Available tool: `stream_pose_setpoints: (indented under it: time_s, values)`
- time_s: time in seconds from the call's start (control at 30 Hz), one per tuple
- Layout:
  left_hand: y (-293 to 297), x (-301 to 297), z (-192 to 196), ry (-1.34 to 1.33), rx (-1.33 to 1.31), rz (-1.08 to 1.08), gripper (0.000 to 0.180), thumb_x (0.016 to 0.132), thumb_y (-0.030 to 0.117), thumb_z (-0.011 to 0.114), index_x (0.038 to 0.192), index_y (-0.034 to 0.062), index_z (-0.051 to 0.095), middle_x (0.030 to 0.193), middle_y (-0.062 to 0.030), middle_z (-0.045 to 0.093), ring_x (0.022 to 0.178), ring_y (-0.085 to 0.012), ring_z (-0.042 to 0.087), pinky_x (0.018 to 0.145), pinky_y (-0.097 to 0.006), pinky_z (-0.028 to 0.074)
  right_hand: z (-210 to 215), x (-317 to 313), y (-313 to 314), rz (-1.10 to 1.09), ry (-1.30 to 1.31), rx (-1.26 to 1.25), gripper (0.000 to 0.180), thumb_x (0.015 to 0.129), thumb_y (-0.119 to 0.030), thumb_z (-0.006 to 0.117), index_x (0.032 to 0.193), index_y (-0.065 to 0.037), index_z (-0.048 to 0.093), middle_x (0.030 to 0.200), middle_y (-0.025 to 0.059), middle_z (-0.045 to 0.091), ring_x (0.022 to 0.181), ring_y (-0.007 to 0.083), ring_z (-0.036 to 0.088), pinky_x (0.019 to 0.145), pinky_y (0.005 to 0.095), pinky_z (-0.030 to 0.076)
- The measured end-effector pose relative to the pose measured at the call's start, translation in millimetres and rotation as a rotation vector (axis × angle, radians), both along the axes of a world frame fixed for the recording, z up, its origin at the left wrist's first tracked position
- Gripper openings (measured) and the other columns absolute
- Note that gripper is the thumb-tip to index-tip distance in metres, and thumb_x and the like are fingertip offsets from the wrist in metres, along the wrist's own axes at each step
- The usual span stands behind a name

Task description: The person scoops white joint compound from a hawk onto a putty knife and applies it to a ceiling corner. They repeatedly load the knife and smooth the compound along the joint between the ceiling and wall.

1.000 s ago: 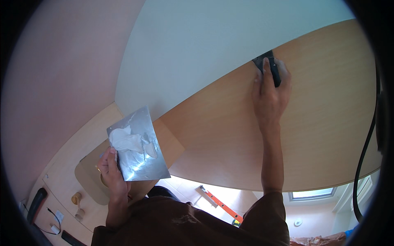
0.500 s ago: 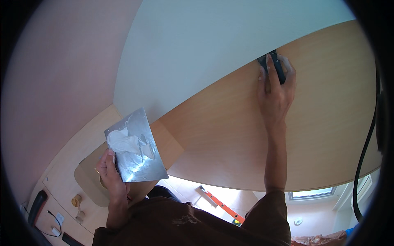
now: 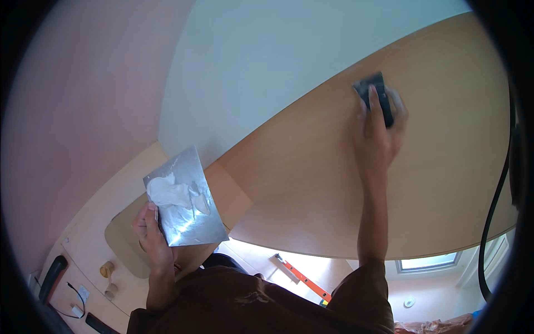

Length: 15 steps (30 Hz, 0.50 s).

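My left hand (image 3: 150,231) is closed on the left edge of a square metal plate (image 3: 183,228). A mound of white putty (image 3: 169,192) lies on its upper left part, with thin smears across the rest. My right hand (image 3: 381,128) grips the dark handle of a putty knife (image 3: 374,86), its broad blade pointing up and left. The blade is over the wood-coloured panel (image 3: 300,183), a little short of the panel's upper edge where it meets the pale wall (image 3: 261,61). Whether the blade touches the panel I cannot tell.
Below left is a light wooden surface with a beige recessed piece (image 3: 119,228), a small round yellowish roll (image 3: 107,269) and a white charger with a dark cable (image 3: 77,309). An orange spirit level (image 3: 303,278) lies further down. A black cable (image 3: 497,200) hangs at right.
My right hand has drawn the putty knife away from the seam between wall and panel, down and slightly right onto the panel. The metal plate in my left hand has barely moved.
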<state>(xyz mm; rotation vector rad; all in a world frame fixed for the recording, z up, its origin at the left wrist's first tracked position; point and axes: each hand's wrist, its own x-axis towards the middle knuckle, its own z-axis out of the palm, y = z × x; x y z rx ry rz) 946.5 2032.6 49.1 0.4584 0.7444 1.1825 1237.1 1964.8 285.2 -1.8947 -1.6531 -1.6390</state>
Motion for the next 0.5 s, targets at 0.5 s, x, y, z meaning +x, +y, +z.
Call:
stream_pose_setpoints:
  time_s: [0.5]
  values:
    - [24, -25, -3, -0.004, 0.038, -0.273, 0.025, 0.096, 0.019, 0.049, 0.094, -0.0027, 0.062, 0.085, -0.0043, 0.063, 0.076, -0.0084, 0.059, 0.067, -0.023, 0.048, -95, -114, -30, 0.823, 2.288, 0.177, 0.033, 0.098, -0.016, 0.045, 0.123, 0.004, 0.048, 0.086, 0.0096, 0.059, 0.053, 0.011, 0.047, 0.047, 0.0237, 0.038]
